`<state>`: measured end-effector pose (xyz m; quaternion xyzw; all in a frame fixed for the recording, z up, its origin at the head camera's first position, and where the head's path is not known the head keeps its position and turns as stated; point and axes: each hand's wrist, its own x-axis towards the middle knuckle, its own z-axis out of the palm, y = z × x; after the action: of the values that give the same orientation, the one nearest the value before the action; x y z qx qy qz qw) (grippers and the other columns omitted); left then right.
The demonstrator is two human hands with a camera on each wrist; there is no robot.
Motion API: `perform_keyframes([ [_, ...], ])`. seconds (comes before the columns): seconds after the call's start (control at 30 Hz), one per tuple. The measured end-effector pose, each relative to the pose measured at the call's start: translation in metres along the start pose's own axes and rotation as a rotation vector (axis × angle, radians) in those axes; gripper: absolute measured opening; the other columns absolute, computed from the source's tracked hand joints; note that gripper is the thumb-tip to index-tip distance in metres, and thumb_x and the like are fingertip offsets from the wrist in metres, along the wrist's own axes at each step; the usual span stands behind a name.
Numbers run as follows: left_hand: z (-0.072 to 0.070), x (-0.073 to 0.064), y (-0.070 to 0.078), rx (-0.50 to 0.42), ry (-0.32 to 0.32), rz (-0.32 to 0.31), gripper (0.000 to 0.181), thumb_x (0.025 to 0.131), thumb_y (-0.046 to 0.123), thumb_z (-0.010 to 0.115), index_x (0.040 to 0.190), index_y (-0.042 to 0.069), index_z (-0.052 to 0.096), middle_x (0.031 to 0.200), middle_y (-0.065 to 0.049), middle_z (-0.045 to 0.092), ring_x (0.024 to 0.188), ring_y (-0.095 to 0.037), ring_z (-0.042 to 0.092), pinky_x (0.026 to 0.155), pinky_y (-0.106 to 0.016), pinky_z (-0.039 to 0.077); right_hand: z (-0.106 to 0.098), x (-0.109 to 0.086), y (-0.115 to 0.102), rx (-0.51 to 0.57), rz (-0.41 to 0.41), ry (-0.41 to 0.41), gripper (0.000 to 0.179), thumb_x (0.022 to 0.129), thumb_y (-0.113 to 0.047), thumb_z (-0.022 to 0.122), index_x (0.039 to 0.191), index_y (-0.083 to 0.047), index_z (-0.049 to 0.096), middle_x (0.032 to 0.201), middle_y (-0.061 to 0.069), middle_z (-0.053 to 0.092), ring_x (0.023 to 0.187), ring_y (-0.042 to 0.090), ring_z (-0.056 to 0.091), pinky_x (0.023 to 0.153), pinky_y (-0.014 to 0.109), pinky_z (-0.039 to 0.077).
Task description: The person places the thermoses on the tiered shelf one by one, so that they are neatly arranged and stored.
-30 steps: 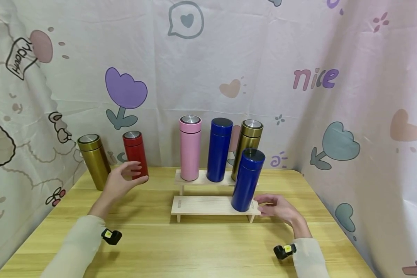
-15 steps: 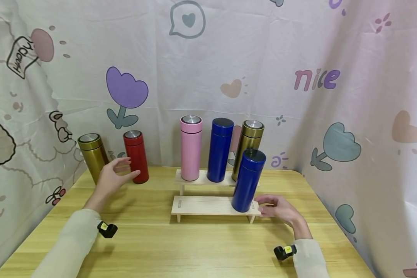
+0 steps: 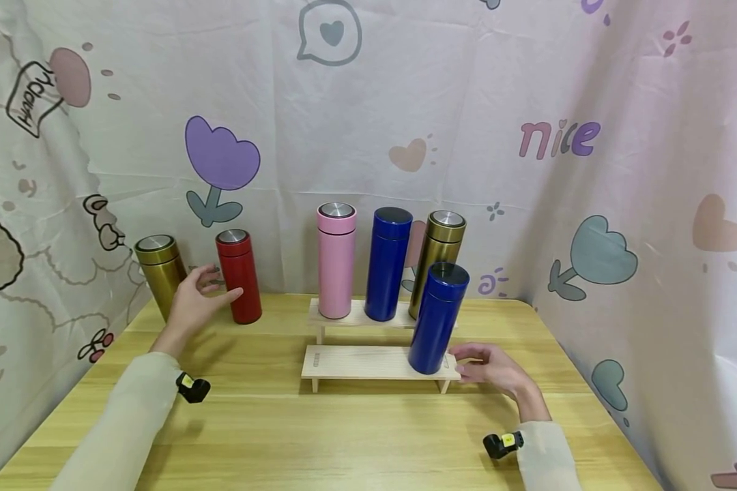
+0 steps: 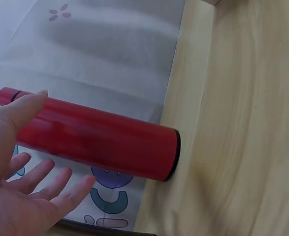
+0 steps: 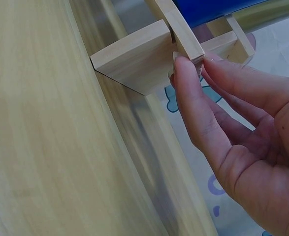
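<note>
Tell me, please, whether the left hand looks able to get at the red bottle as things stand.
Probably yes: the left hand's grip is open beside the red bottle, and nothing visible stands between them. The gold bottle partly behind the hand seems out of the way.

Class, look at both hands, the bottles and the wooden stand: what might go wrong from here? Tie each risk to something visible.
The left hand is open beside the red bottle, which stands upright; a careless nudge could topple it.

The right hand pinches the end of the lower shelf. A tug there might shift it and tip the front blue bottle standing at that end.
</note>
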<state>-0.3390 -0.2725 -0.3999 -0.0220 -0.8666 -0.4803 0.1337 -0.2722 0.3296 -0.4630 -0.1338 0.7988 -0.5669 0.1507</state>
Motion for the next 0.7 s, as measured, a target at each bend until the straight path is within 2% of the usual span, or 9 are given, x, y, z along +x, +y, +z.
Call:
perform_keyframes([
  [0.23,0.004,0.014,-0.006,0.001,-0.066,-0.024,0.096,0.094,0.045,0.073,0.162,-0.001,0.022,0.158,-0.034,0.039,0.137,-0.054,0.046,0.113,-0.066,0.043,0.0,0.0,0.0,-0.005,0.003,0.004,0.052,0.096,-0.011,0.071,0.141,0.009,0.054,0.139,0.029,0.058,0.102,0.018,0.072,0.09,0.04,0.064],
  [0.47,0.01,0.022,-0.008,-0.01,-0.081,-0.055,0.097,0.096,0.045,0.071,0.163,0.001,0.017,0.159,-0.035,0.036,0.14,-0.055,0.043,0.115,-0.068,0.04,0.001,0.001,-0.002,0.002,0.01,0.014,0.052,0.096,-0.01,0.07,0.141,0.01,0.053,0.138,0.029,0.059,0.1,0.018,0.073,0.09,0.039,0.064],
  [0.7,0.017,0.027,-0.012,-0.012,-0.093,-0.081,0.094,0.098,0.041,0.069,0.163,-0.001,0.016,0.158,-0.036,0.035,0.14,-0.055,0.043,0.115,-0.067,0.04,0.0,0.001,-0.002,0.007,0.01,0.01,0.052,0.097,-0.011,0.07,0.141,0.01,0.053,0.139,0.03,0.058,0.101,0.019,0.074,0.089,0.039,0.064],
])
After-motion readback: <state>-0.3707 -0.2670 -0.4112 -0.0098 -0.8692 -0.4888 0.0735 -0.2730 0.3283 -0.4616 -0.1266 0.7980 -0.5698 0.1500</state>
